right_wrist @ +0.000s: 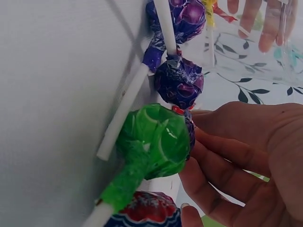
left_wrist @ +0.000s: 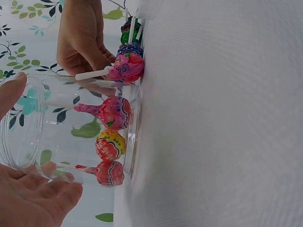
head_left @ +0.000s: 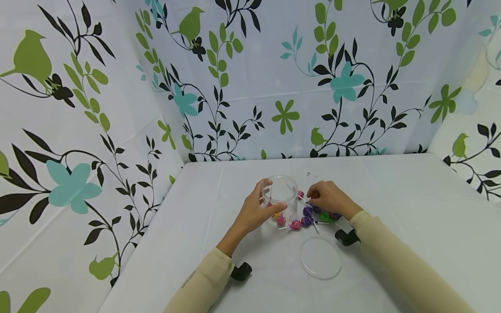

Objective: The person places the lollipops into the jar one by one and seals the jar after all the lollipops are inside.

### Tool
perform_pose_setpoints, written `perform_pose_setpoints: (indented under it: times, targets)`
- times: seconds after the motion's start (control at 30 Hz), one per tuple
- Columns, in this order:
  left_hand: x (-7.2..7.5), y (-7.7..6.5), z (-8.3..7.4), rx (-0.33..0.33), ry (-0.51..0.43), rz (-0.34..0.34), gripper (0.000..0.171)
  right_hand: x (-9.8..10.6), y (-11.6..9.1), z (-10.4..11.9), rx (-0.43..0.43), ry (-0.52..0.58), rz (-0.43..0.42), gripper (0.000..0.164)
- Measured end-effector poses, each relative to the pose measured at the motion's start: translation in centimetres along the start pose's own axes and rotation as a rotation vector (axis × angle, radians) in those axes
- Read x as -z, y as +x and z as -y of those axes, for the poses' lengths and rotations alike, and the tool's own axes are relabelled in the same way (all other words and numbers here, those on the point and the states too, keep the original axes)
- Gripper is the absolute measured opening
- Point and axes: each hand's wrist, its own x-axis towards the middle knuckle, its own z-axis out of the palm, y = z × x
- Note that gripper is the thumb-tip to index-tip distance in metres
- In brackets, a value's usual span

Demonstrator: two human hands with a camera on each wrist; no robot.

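My left hand [head_left: 256, 211] grips a clear plastic jar [head_left: 288, 195], thumb on the near side and fingers round the far side. Inside or behind the jar's clear wall, a pink lollipop [left_wrist: 114, 113], a yellow one [left_wrist: 111, 145] and a red one [left_wrist: 110, 173] show near its base. My right hand [head_left: 330, 199] reaches into the lollipops right of the jar. Thumb and fingertips pinch a dark purple lollipop [right_wrist: 190, 135], mostly hidden behind a green lollipop [right_wrist: 154, 139]. Other purple lollipops [right_wrist: 180, 80] lie close by with white sticks.
A clear round lid [head_left: 321, 277] lies on the white tablecloth [head_left: 274, 278] in front of the lollipops. A pink lollipop [head_left: 295, 224] lies by the jar's near side. Black wrist devices [head_left: 241, 272] sit below both sleeves. Patterned curtains [head_left: 242, 82] surround the table.
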Motion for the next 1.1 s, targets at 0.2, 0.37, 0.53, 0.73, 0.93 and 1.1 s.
perform_pose_setpoints:
  times: [0.2,0.37,0.53,0.73,0.93,1.1]
  targets:
    - [0.01,-0.02,-0.02,-0.003,-0.007,0.001,0.097,-0.16,-0.07,-0.10,-0.017,0.022,0.032,0.012]
    - [0.20,0.03,-0.05,-0.012,-0.023,-0.001,0.097,-0.27,0.21,-0.08,-0.004,0.027,0.036,0.010]
    - [0.32,0.09,0.04,-0.009,-0.014,-0.001,0.099,-0.36,0.44,0.02,-0.014,0.034,0.059,0.008]
    - [0.31,0.11,-0.11,-0.004,0.000,0.001,0.098,-0.24,0.41,0.08,-0.016,0.027,0.064,0.007]
    - [0.27,0.01,-0.41,-0.005,0.005,0.007,0.097,-0.04,0.13,-0.14,-0.009,0.021,0.048,0.007]
    - [0.21,-0.11,-0.36,0.005,-0.003,0.009,0.096,0.34,-0.15,-0.15,-0.009,0.035,0.027,0.008]
